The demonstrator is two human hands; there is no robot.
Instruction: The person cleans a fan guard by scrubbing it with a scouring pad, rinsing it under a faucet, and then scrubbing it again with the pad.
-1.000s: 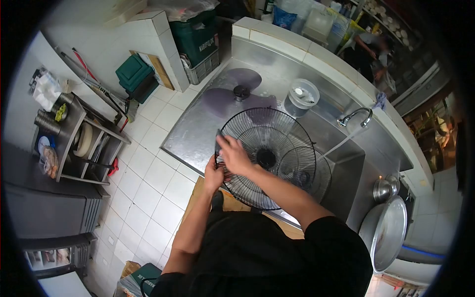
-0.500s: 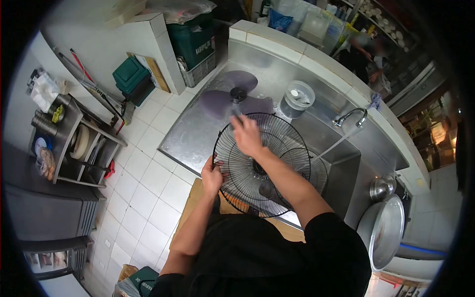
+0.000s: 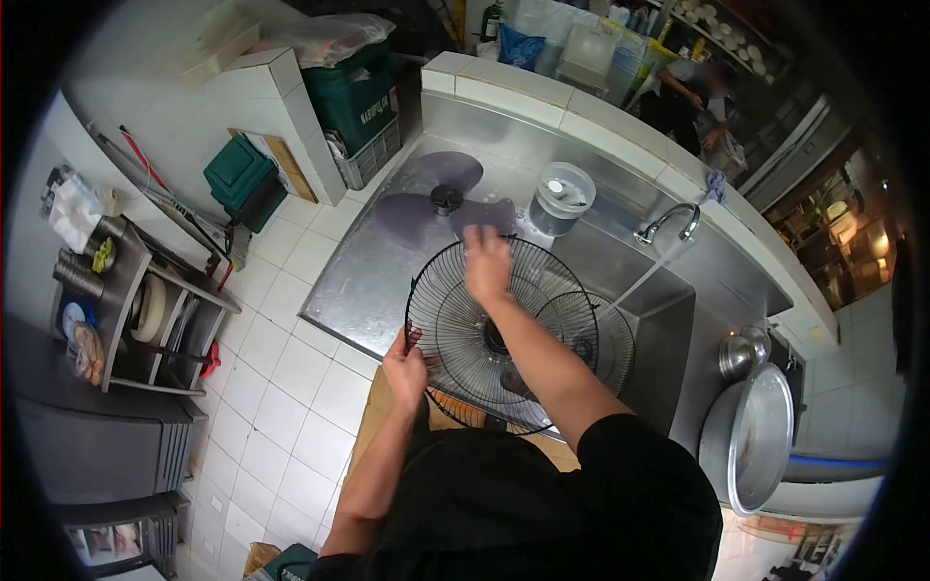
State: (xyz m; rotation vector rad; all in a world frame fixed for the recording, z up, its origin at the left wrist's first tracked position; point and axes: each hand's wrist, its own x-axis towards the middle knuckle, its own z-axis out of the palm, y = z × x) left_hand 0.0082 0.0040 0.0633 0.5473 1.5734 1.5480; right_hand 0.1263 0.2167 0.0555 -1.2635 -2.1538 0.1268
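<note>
A black wire fan grille (image 3: 448,324) is propped at a slant over the sink's front edge. My left hand (image 3: 407,369) is closed around its left rim. Near the grille's upper rim is my right hand (image 3: 488,266), smeared by motion, so I cannot make out whether anything is in its fingers. A second round wire grille (image 3: 620,356) lies partly behind the first, at the sink basin (image 3: 661,339). Water runs from the curved faucet (image 3: 690,230) toward it. Purple-grey fan blades (image 3: 405,219) rest on the wet steel drainboard (image 3: 351,284).
Beside the blades stands a clear plastic tub (image 3: 562,200) of water with something inside. A large metal basin (image 3: 760,441) leans at the right, near metal bowls (image 3: 738,357). A tiled ledge (image 3: 581,120) borders the sink. Beyond it, another person (image 3: 678,102) stands.
My right hand has shifted slightly along the upper part of the grille. My left hand keeps its hold on the rim. The whole view has shifted a little.
</note>
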